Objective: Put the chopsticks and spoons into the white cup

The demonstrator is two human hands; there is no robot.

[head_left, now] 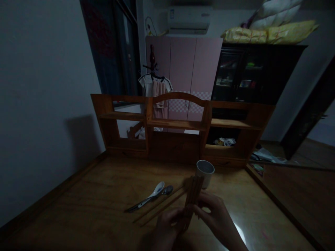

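Both my hands hold a bundle of brown wooden chopsticks (193, 191) upright over the wooden desk (91, 205). My left hand (169, 228) wraps the bundle's lower end; my right hand (213, 214) grips it from the right side. Just behind the bundle stands a white cup (205, 172). Left of my hands, two loose chopsticks (159, 207) lie slanted on the desk, beside a white ceramic spoon (154, 194) and a metal spoon (163, 192).
A wooden shelf unit (180, 123) runs along the desk's back edge. A grey wall (39, 104) stands on the left. Behind are a pink wardrobe (183, 69), a dark cabinet (251, 73) and hanging clothes (155, 87). The room is dim.
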